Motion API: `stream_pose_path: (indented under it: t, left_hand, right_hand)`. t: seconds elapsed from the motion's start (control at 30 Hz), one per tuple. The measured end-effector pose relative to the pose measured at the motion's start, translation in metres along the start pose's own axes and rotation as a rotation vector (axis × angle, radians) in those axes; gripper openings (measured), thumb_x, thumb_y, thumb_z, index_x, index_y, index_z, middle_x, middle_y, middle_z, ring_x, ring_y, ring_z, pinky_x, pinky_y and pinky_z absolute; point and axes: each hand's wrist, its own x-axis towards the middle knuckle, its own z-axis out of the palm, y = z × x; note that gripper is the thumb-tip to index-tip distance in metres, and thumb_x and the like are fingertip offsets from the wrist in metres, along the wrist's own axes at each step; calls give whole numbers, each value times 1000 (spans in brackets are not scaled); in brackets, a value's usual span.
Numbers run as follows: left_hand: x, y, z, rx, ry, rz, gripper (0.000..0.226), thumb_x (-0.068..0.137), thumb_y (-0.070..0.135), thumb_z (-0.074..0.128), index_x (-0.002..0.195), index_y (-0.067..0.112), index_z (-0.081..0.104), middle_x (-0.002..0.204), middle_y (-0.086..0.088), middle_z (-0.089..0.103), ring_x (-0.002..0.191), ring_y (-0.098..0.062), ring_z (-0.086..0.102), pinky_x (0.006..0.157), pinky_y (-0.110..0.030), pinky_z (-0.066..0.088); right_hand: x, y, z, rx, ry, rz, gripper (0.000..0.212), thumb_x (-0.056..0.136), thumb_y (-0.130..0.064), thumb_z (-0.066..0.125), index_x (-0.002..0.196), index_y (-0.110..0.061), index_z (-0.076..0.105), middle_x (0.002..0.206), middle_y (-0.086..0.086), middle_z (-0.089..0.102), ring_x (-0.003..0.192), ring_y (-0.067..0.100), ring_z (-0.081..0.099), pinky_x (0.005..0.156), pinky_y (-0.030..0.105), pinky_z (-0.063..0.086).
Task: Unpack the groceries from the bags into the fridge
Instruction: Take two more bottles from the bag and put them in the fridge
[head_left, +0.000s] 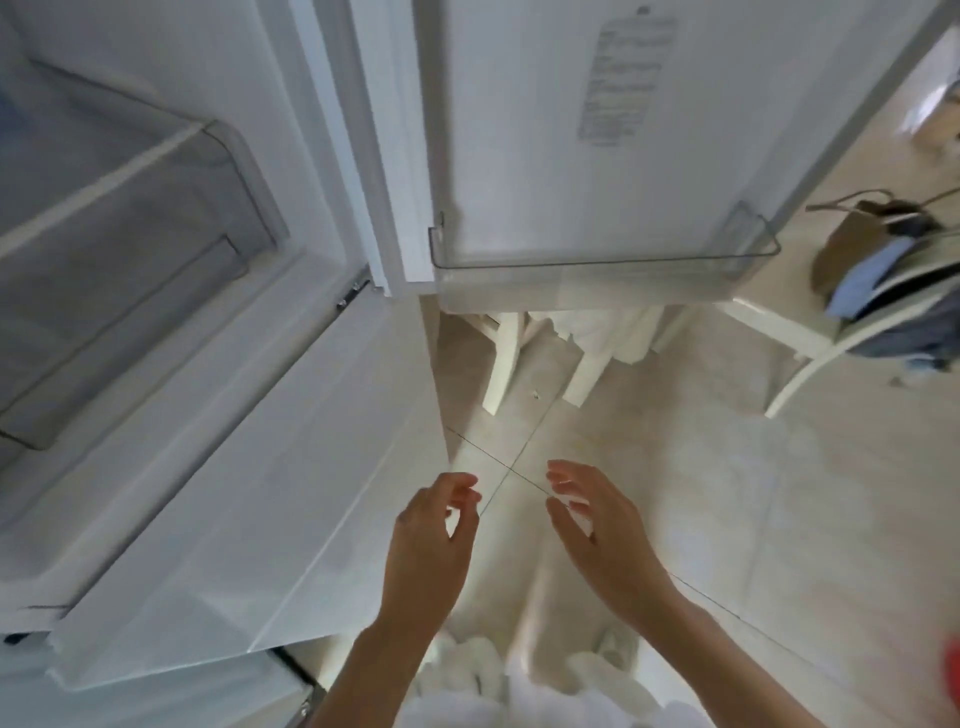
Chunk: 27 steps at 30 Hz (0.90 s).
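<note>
L hand (434, 540) & R hand (597, 525): both empty, fingers loosely apart. Fridge (171, 291) open up-left of L hand; door shelf (602, 260) above both. Bags, groceries not in view. Next: fetch item, two-handed grip.

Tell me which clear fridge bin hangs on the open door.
The door bin, a shallow clear shelf on the door's inner face; the drawer sits inside the fridge.

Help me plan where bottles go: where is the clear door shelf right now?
In the head view, the clear door shelf sits at the bottom of the open fridge door, upper centre, above the white chair legs.
</note>
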Motion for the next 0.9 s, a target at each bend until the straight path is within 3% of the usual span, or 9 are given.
stream_pose_path:
  t: [0.3, 0.47, 0.67, 0.9]
  left_hand:
    - [-8, 80, 162, 76, -291, 49, 13, 94, 26, 55, 105, 30, 62, 88, 14, 70, 84, 3, 62, 76, -20, 51]
    - [-15, 127, 255, 95, -405, 40, 13, 93, 24, 58, 104, 27, 65, 87, 13, 70, 84, -1, 64, 77, -29, 52]
    - [-5, 192, 340, 93, -495, 96, 14, 94, 23, 58, 105, 22, 67, 87, 12, 71, 82, -3, 64, 76, -24, 51]
    - [55, 224, 383, 127, -510, 143, 11, 93, 23, 58, 102, 25, 65, 83, 11, 70, 79, -3, 63, 76, -26, 51]
  right_hand:
    - [-52, 128, -120, -77, 20, 161, 33, 94, -20, 56, 127, -19, 53, 113, -10, 61, 105, -2, 56, 95, 22, 46]
    - [-62, 194, -190, -100, -1, 223, 32, 96, -26, 53, 127, -24, 51, 116, -12, 60, 106, -5, 54, 94, 16, 44]
    - [-55, 254, -272, -102, 70, 307, 31, 94, -26, 55, 125, -24, 53, 111, -12, 62, 105, 0, 58, 93, 27, 48]
    - [-13, 292, -319, -78, 159, 360, 29, 93, -23, 56, 122, -18, 55, 104, -12, 62, 100, 3, 59, 90, 33, 51]
